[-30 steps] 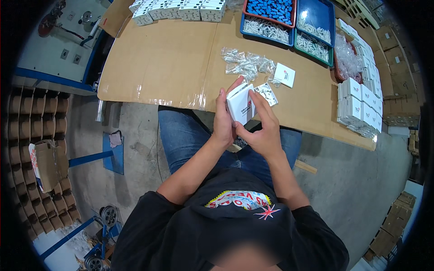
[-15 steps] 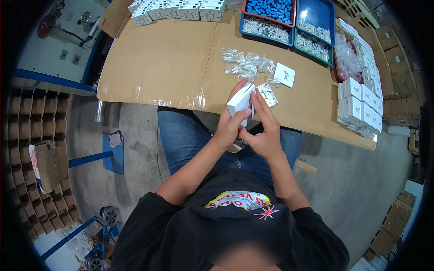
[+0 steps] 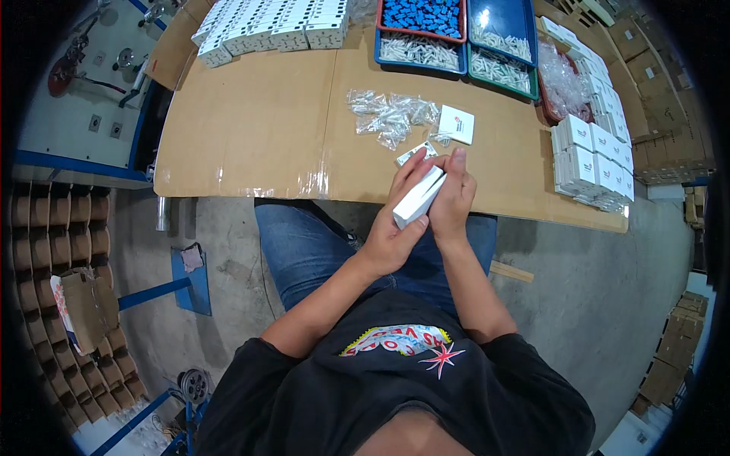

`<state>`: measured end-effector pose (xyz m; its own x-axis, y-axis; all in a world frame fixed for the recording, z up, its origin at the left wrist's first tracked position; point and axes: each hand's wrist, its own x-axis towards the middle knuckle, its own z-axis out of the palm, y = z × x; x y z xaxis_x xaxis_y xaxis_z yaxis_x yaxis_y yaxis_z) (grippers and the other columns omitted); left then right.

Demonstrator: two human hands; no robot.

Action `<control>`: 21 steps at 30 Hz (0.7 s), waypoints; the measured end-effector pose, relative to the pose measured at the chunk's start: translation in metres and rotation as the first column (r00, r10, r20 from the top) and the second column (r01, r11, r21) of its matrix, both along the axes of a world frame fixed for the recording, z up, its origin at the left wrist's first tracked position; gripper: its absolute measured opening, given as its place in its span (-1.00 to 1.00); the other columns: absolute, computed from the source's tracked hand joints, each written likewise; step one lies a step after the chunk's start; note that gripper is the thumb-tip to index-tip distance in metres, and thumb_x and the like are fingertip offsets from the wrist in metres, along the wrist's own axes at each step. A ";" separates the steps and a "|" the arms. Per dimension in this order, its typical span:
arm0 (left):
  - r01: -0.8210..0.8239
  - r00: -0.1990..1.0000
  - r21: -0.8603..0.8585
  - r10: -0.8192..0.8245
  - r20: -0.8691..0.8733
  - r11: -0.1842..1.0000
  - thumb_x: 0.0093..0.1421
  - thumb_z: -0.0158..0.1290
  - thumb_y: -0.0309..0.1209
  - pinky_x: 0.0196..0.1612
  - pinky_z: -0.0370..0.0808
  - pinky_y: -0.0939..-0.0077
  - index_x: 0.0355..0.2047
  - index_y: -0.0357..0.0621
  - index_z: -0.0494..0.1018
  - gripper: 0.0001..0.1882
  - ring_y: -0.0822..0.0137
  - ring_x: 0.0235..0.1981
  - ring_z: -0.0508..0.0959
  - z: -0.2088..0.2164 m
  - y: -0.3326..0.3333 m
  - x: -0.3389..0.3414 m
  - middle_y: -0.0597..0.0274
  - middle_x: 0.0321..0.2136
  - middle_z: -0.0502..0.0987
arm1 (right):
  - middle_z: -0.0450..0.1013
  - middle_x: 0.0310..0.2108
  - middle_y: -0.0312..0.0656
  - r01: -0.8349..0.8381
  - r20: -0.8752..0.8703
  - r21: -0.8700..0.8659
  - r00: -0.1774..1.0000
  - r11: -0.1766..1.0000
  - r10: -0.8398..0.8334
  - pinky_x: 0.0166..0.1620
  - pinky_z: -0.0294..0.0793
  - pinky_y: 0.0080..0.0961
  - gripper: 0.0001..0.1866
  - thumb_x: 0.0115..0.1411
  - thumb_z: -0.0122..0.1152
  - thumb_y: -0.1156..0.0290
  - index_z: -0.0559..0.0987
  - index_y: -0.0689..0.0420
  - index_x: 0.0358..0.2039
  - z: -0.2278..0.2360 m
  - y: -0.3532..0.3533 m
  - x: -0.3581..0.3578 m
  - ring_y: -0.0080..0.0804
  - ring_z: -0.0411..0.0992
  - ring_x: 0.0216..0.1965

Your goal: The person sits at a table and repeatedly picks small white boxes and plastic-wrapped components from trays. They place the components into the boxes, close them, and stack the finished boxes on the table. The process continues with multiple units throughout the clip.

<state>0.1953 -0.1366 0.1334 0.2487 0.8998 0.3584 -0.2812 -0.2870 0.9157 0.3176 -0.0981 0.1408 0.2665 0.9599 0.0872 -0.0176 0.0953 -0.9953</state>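
Left hand (image 3: 389, 237): bare, curled in a grip, thumb angled up and to the right, fingers extended forward. Right hand (image 3: 456, 205): bare, close beside it, turned on edge, palm toward the left, fingers directed forward. Left forearm (image 3: 327, 302) and right forearm (image 3: 477, 290): bare, converging ahead of the torso. Elbows: two, bent, set wide apart, partly within black sleeves (image 3: 255, 380).

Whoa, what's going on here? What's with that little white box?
The left hand holds a small white box, and the right hand is up against its side. Beyond them, clear plastic bags lie on the cardboard-covered table, and trays stand farther back.
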 end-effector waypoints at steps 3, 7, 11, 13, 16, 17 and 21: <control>0.017 1.000 -0.011 -0.016 0.018 1.000 0.36 0.06 -0.30 0.57 -0.08 0.14 0.53 -0.28 0.17 -0.23 0.03 0.61 -0.01 -0.003 0.000 0.003 -0.10 0.58 0.01 | 0.45 -0.58 -0.35 -0.012 -0.057 0.031 0.998 0.999 0.014 -0.40 0.32 -0.53 -0.35 0.63 -0.10 -0.01 0.59 0.23 -0.46 -0.008 -0.001 0.006 -0.64 0.35 -0.49; -0.025 1.000 -0.166 0.027 0.007 0.986 0.32 0.08 -0.36 0.56 -0.03 0.20 0.50 -0.31 0.22 -0.25 0.05 0.56 0.09 -0.019 -0.003 0.009 -0.08 0.53 0.13 | 0.45 -0.56 -0.35 0.050 -0.022 -0.020 0.998 0.999 -0.050 -0.38 0.34 -0.52 -0.41 0.62 -0.04 0.06 0.59 0.27 -0.44 -0.011 0.002 0.002 -0.65 0.36 -0.47; -0.224 0.972 -0.420 0.173 -0.157 0.879 0.43 0.05 -0.43 0.17 0.46 0.43 0.31 -0.37 0.41 -0.52 0.36 0.12 0.50 -0.035 -0.009 0.009 0.01 0.23 0.45 | 0.50 -0.47 -0.23 -0.111 0.130 -0.055 0.985 0.992 0.117 -0.26 0.48 -0.42 -0.60 0.57 0.07 0.19 0.58 0.32 -0.22 -0.021 0.009 0.021 -0.55 0.45 -0.37; -0.265 0.927 -0.664 0.373 0.023 0.699 0.53 0.03 -0.29 -0.04 0.55 0.46 0.19 -0.35 0.48 -0.61 0.43 -0.14 0.62 -0.048 -0.005 0.014 0.18 -0.09 0.64 | 0.53 -0.10 -0.12 -0.232 0.241 -0.005 0.944 0.973 0.226 -0.02 0.52 -0.32 -0.63 0.39 0.34 0.18 0.55 0.19 0.02 -0.022 0.001 0.030 -0.25 0.53 -0.10; -0.199 0.963 -0.673 0.268 -0.002 0.712 0.58 -0.04 -0.12 0.04 0.55 0.42 0.26 -0.23 0.42 -0.53 0.40 0.01 0.61 -0.049 0.004 0.002 0.19 0.03 0.59 | 0.50 0.05 -0.04 -0.397 0.535 0.050 0.786 0.917 0.311 0.17 0.48 -0.20 -0.45 0.18 0.54 0.07 0.58 0.16 0.02 -0.007 -0.019 0.046 -0.05 0.46 0.14; -0.161 0.972 -0.689 0.235 0.014 0.707 0.58 -0.05 -0.12 0.04 0.54 0.44 0.27 -0.26 0.41 -0.51 0.40 0.01 0.60 -0.047 0.006 0.005 0.19 0.04 0.59 | 0.50 0.07 -0.02 -0.405 0.548 0.043 0.774 0.913 0.318 0.20 0.47 -0.18 -0.41 0.14 0.57 0.06 0.58 0.16 0.02 -0.007 -0.025 0.050 -0.02 0.45 0.17; 0.001 0.996 -0.668 0.057 0.064 0.744 0.61 -0.14 -0.02 0.08 0.52 0.42 0.43 -0.26 0.26 -0.38 0.37 0.05 0.58 -0.053 0.002 0.017 0.15 0.13 0.53 | 0.52 0.10 -0.03 -0.415 0.572 -0.048 0.734 0.908 0.366 0.24 0.47 -0.24 -0.35 0.04 0.64 0.14 0.57 0.10 0.09 -0.018 -0.024 0.078 -0.04 0.50 0.18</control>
